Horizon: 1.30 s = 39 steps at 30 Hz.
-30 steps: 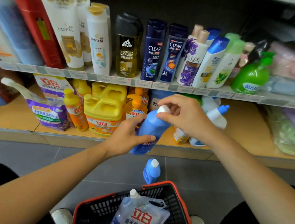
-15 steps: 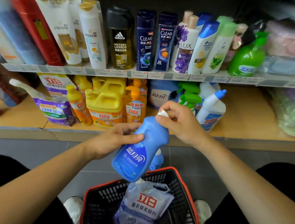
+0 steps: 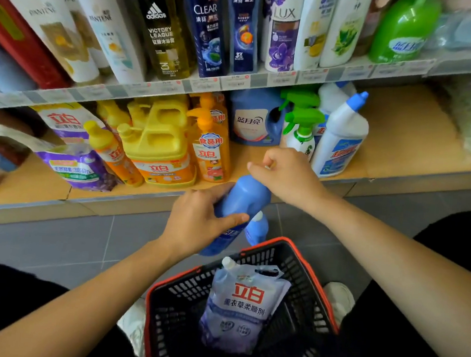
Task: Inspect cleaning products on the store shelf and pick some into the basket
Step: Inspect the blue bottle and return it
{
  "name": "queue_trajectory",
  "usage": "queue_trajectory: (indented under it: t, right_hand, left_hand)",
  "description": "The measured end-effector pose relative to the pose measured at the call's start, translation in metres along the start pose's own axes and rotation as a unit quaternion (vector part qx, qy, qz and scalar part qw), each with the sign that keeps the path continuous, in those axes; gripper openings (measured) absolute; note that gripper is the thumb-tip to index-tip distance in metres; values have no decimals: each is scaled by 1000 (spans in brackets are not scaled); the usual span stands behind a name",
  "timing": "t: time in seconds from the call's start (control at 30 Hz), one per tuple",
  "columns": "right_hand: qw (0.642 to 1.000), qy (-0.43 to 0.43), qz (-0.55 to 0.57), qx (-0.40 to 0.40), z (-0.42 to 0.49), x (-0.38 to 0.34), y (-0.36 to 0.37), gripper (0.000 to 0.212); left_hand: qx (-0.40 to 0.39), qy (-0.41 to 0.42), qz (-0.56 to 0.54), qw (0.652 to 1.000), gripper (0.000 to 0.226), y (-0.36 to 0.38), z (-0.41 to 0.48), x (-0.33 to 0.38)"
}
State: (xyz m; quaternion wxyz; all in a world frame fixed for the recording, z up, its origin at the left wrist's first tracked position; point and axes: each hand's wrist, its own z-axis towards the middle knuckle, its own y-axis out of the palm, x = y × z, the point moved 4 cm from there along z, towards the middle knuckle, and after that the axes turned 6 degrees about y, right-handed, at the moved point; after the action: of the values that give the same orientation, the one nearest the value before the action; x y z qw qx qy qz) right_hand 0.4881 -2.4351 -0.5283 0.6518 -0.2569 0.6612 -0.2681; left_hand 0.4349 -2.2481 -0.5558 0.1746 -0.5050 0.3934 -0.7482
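I hold a blue bottle (image 3: 246, 200) tilted above the far rim of a black basket with a red rim (image 3: 310, 273). My left hand (image 3: 196, 220) grips the bottle's body from the left. My right hand (image 3: 283, 174) is curled round its top, hiding the cap. Inside the basket lies a pale lavender refill pouch (image 3: 241, 307) with red characters. A second blue bottle (image 3: 258, 227) with a white cap stands on the floor just behind the basket.
The lower shelf (image 3: 402, 141) carries yellow and orange detergent bottles (image 3: 160, 146), a blue jug (image 3: 255, 120), green spray bottles (image 3: 301, 127), a white toilet cleaner (image 3: 340, 136). Shampoo bottles (image 3: 205, 24) line the upper shelf. Grey tiled floor (image 3: 52, 242) lies in front.
The bottle has turned in my hands so its label now faces down and away. The view has moved closer to the shelf, and both hands keep their hold.
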Motion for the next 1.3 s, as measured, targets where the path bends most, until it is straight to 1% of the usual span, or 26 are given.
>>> queue_trajectory:
  t: [0.03,0.07,0.13,0.2,0.27,0.33,0.47,0.53,0.6,0.7,0.83,0.9,0.93,1.0,1.03,1.07,1.13,1.17,1.2,1.23,1.3]
  right_hand:
    - [1000,2,-3,4,1,0,0,34]
    - [1000,0,-1,3,2,1,0,33]
    - [1000,-15,12,-9,2,2,-2,33]
    - [999,-34,31,-24,2,3,-3,36]
    - [997,-55,48,-38,2,4,-3,39]
    - [993,-70,76,-59,3,5,-3,36]
    - [978,-86,157,-111,6,5,-2,13]
    - [967,-90,203,-124,7,4,-3,9]
    - [955,-80,259,-122,6,2,-4,13]
    - [936,-57,325,-123,5,0,-3,20]
    - [919,-42,348,-180,8,3,-5,28]
    - [912,-45,356,-201,9,4,-6,28]
    - [909,-45,364,-197,10,5,-6,26]
    - [909,-36,380,-171,11,7,-7,24]
    - [908,-18,386,-162,11,9,-6,25]
    - [905,7,392,-163,9,11,-4,29]
    - [896,52,394,-201,4,16,3,38]
    - [892,62,385,-228,0,17,7,40]
    - [892,65,369,-254,-5,19,11,40]
    - [893,66,348,-276,-9,20,16,41]
    - [896,64,307,-316,-19,22,25,49]
  left_hand:
    - [4,-3,7,1000,59,1,2,-2]
    - [4,-7,-7,1000,59,2,4,-4]
    - [-5,-17,-86,996,59,5,8,-9]
    - [-20,-26,-175,984,57,8,11,-12]
    - [-36,-37,-246,968,53,11,13,-16]
    - [-50,-54,-311,948,50,13,16,-20]
    - [-58,-97,-431,895,48,11,21,-23]
    - [-58,-111,-467,876,46,12,22,-23]
    - [-57,-119,-489,862,43,12,22,-23]
    - [-59,-124,-499,856,45,12,22,-23]
    - [-65,-133,-508,848,50,11,21,-25]
    - [-74,-133,-512,845,51,10,20,-24]
    - [-74,-135,-522,839,53,10,20,-24]
    - [-65,-138,-551,820,66,8,20,-21]
    - [-59,-139,-564,812,71,6,20,-19]
    - [-48,-138,-570,809,69,4,21,-18]
    - [-26,-131,-571,810,57,-1,23,-17]
    - [-14,-129,-575,808,56,-3,24,-17]
    - [-3,-126,-583,802,58,-7,26,-16]
    - [9,-124,-594,795,66,-11,27,-16]
    - [29,-122,-613,780,84,-20,28,-14]
